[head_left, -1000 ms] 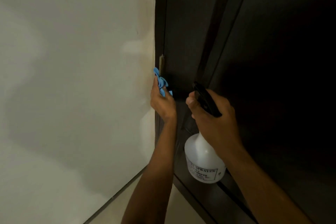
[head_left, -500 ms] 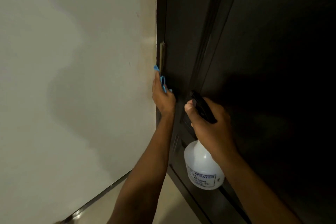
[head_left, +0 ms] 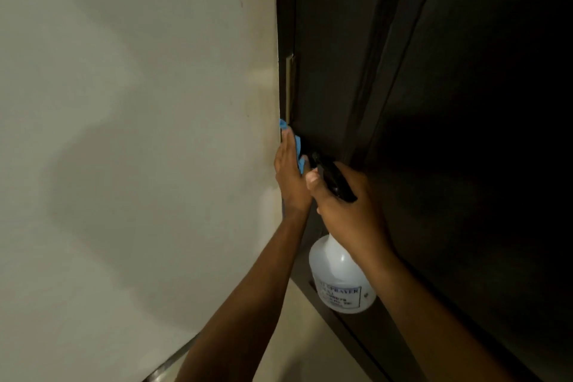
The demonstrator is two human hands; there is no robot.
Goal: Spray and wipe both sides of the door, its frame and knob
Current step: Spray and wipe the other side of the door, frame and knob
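The door (head_left: pixel 465 102) fills the right half of your view, dark and dim, with raised vertical mouldings running up its face. Its frame (head_left: pixel 283 25) is the narrow dark strip along the door's left edge, where it meets the pale wall (head_left: pixel 124 102). A brass hinge (head_left: pixel 289 87) sits on that strip, upright.

Your left hand (head_left: pixel 291 177) lies flat against the frame just below the hinge, fingers straight and pointing up, pressing a blue cloth (head_left: pixel 297 146) to the wood. The cloth shows above your fingertips and along the right side of your hand; how much of it is folded under the palm you cannot tell from here.

Your right hand (head_left: pixel 344 208) is just beside the left, nearly touching it, fingers curled round the black trigger head of the sprayer (head_left: pixel 341 273). The nozzle points up and left, toward the cloth. The white bottle hangs below your fist, its printed label facing you, in front of the door's lower part.

A strip of light floor (head_left: pixel 304 350) shows between your forearms.
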